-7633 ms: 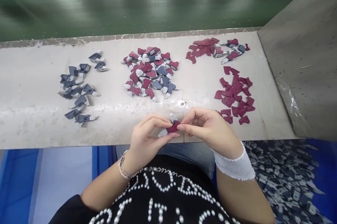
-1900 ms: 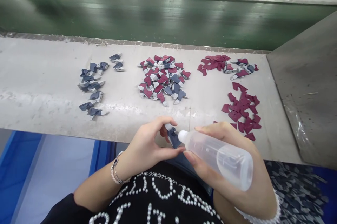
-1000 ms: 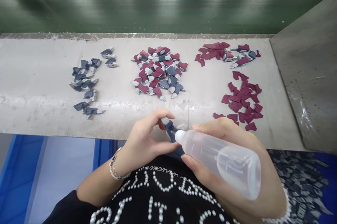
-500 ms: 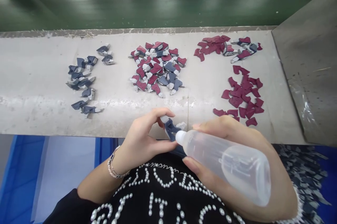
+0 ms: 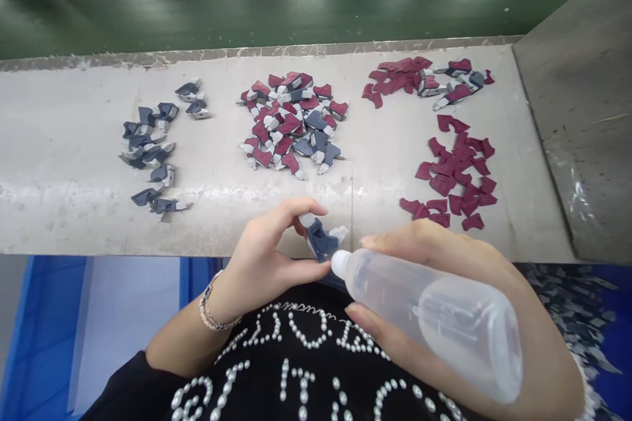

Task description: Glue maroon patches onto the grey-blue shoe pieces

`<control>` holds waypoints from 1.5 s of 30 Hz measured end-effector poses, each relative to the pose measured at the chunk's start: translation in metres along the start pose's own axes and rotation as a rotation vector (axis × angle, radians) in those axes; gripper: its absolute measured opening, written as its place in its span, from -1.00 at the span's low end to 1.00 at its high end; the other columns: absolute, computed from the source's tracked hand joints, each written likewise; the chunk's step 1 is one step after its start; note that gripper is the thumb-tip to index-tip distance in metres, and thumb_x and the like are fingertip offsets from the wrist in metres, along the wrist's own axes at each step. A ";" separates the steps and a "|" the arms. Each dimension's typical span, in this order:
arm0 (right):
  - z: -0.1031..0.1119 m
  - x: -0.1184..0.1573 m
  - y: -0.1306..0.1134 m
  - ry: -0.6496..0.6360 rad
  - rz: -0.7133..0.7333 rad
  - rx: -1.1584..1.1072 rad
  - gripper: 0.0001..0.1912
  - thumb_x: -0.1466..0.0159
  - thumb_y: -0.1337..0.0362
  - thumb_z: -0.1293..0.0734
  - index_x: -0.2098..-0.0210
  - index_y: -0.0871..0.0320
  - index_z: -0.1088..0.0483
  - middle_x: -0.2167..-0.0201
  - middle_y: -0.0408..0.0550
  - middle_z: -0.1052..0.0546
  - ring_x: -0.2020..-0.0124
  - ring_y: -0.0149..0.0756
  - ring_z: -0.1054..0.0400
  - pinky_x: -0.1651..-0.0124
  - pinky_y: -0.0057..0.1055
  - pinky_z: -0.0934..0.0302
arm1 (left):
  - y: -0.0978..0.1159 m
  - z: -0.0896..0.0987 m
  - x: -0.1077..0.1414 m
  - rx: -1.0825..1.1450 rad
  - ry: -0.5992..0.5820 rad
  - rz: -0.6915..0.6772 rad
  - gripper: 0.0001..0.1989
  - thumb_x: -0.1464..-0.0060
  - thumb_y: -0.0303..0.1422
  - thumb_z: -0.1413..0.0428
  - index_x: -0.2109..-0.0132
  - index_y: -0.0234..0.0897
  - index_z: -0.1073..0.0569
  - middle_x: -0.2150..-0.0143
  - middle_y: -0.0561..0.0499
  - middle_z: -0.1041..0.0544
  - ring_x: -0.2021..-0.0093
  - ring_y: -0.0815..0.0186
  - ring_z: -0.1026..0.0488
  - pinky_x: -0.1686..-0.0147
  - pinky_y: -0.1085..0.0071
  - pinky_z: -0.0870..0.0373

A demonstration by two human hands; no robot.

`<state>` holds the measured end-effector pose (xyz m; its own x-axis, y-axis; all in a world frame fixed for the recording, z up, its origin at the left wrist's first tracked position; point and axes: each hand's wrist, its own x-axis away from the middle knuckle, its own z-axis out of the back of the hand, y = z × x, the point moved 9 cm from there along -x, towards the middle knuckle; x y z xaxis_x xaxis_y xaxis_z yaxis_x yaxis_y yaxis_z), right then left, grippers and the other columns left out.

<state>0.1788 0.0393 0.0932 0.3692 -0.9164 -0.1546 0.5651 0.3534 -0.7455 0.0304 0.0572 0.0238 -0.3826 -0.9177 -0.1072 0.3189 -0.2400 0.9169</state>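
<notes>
Between the thumb and fingers of my left hand (image 5: 269, 253) is a small dark blue and light grey plastic part (image 5: 320, 240), its hollow side facing up. My right hand (image 5: 444, 263) is wrapped round a translucent squeeze bottle (image 5: 434, 319), tilted with its white tip at the part's lower right edge. Whether the tip touches the part I cannot tell. Some clear liquid shows inside the bottle. Beyond my hands lies a heap of grey, blue and maroon parts (image 5: 289, 124). Flat maroon pieces (image 5: 457, 170) are scattered to the right.
Several blue-grey parts (image 5: 151, 144) lie on the left of the pale worktop (image 5: 64, 144). More maroon pieces (image 5: 399, 75) sit at the back right. A metal panel (image 5: 582, 118) bounds the right side. Blue bins (image 5: 49, 335) stand below the front edge, the right one holding many grey parts (image 5: 573, 302).
The bottle has shifted slightly right and down, its tip drawing a little towards the part's right edge. My left hand still holds the part in nearly the same place.
</notes>
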 end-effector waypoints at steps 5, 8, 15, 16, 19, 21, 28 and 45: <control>0.001 -0.006 0.000 0.017 -0.005 -0.037 -0.80 -0.26 0.11 -0.39 0.30 -0.04 -0.27 0.40 -0.31 -0.54 0.51 -0.41 -0.49 0.56 -0.55 -0.36 | 0.005 -0.003 -0.001 0.002 -0.028 -0.023 -0.43 0.10 -0.47 -0.42 -0.05 -0.14 -0.39 0.15 0.09 -0.53 0.30 0.43 -0.48 0.23 0.55 -0.46; -0.001 -0.004 0.000 -0.007 -0.003 -0.022 -0.77 -0.25 0.08 -0.40 0.31 -0.05 -0.25 0.44 -0.32 -0.52 0.55 -0.42 -0.46 0.59 -0.54 -0.34 | 0.006 -0.001 -0.001 -0.011 -0.011 -0.035 -0.43 0.09 -0.48 -0.42 -0.05 -0.15 -0.39 0.15 0.09 -0.53 0.30 0.43 -0.49 0.21 0.54 -0.46; -0.003 0.000 0.001 -0.044 -0.009 0.036 -0.73 -0.25 0.04 -0.41 0.32 -0.05 -0.24 0.41 -0.28 -0.54 0.55 -0.36 -0.46 0.61 -0.49 -0.33 | 0.006 0.002 -0.001 -0.066 0.020 -0.059 -0.40 0.10 -0.51 -0.41 -0.07 -0.18 -0.39 0.12 0.06 -0.54 0.28 0.42 -0.51 0.17 0.54 -0.47; -0.002 -0.001 0.002 -0.032 -0.017 0.030 -0.75 -0.26 0.05 -0.41 0.30 -0.06 -0.25 0.40 -0.28 -0.54 0.53 -0.37 -0.48 0.59 -0.49 -0.35 | 0.006 0.001 -0.001 -0.067 0.018 -0.062 -0.39 0.12 -0.54 -0.41 -0.07 -0.18 -0.39 0.13 0.07 -0.54 0.28 0.42 -0.51 0.17 0.55 -0.47; 0.000 -0.003 0.004 -0.018 -0.034 0.004 -0.77 -0.26 0.07 -0.41 0.29 -0.06 -0.26 0.40 -0.31 -0.54 0.54 -0.40 -0.48 0.57 -0.52 -0.35 | 0.006 0.001 -0.001 -0.066 0.024 -0.069 -0.38 0.13 -0.56 -0.41 -0.07 -0.18 -0.39 0.15 0.08 -0.54 0.28 0.43 -0.50 0.17 0.56 -0.46; -0.002 -0.002 0.002 -0.037 -0.016 0.026 -0.73 -0.25 0.04 -0.41 0.32 -0.05 -0.24 0.41 -0.31 -0.54 0.57 -0.40 -0.46 0.61 -0.51 -0.33 | 0.006 0.002 -0.001 -0.068 0.037 -0.074 -0.38 0.13 -0.54 -0.42 -0.07 -0.18 -0.39 0.12 0.07 -0.54 0.28 0.43 -0.51 0.15 0.55 -0.46; -0.002 0.000 -0.002 -0.024 0.008 0.087 -0.71 -0.27 -0.03 -0.39 0.31 -0.05 -0.24 0.42 -0.27 -0.53 0.58 -0.37 -0.45 0.62 -0.48 -0.33 | 0.008 0.004 0.001 -0.082 0.051 -0.086 -0.39 0.12 -0.54 -0.41 -0.07 -0.19 -0.39 0.12 0.06 -0.55 0.29 0.42 -0.51 0.16 0.52 -0.47; 0.002 0.002 -0.003 -0.047 -0.006 0.092 -0.68 -0.24 0.01 -0.39 0.36 -0.05 -0.16 0.45 -0.25 -0.54 0.59 -0.26 -0.46 0.67 -0.37 -0.31 | 0.016 0.007 -0.002 -0.189 0.109 -0.104 -0.47 0.03 -0.39 -0.40 -0.06 -0.16 -0.38 0.15 0.03 -0.57 0.28 0.34 -0.54 0.18 0.41 -0.55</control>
<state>0.1797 0.0368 0.0967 0.3982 -0.9097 -0.1179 0.6324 0.3653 -0.6831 0.0301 0.0573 0.0417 -0.3298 -0.9110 -0.2477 0.4430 -0.3811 0.8115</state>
